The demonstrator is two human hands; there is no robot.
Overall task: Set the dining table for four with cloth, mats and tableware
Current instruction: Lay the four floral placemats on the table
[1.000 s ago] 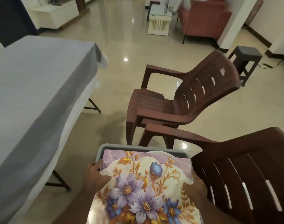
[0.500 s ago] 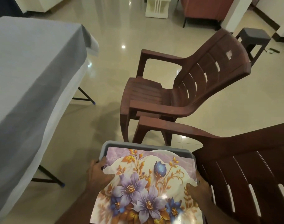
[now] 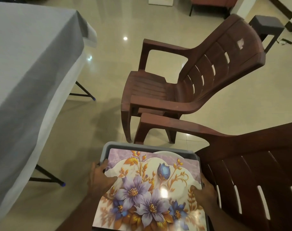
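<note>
A glossy table mat (image 3: 150,185) printed with purple and blue flowers lies on top of a grey plastic bin (image 3: 142,145) at the bottom of the view. My left hand (image 3: 100,179) grips the mat's left edge, thumb on top. My right hand (image 3: 204,192) grips its right edge the same way. A white plate rim (image 3: 165,152) peeks out under the mat's far edge. The dining table (image 3: 25,64), covered with a grey cloth, stands to the left.
Two brown plastic armchairs stand to the right: one (image 3: 191,84) ahead, another (image 3: 250,164) close beside the bin. Black table legs (image 3: 47,177) show under the cloth. A small dark stool (image 3: 266,25) stands far right on the shiny tiled floor.
The view has tilted down and moved closer to the chairs. Both hands keep their hold on the mat's edges, and a white plate rim now shows under its far edge.
</note>
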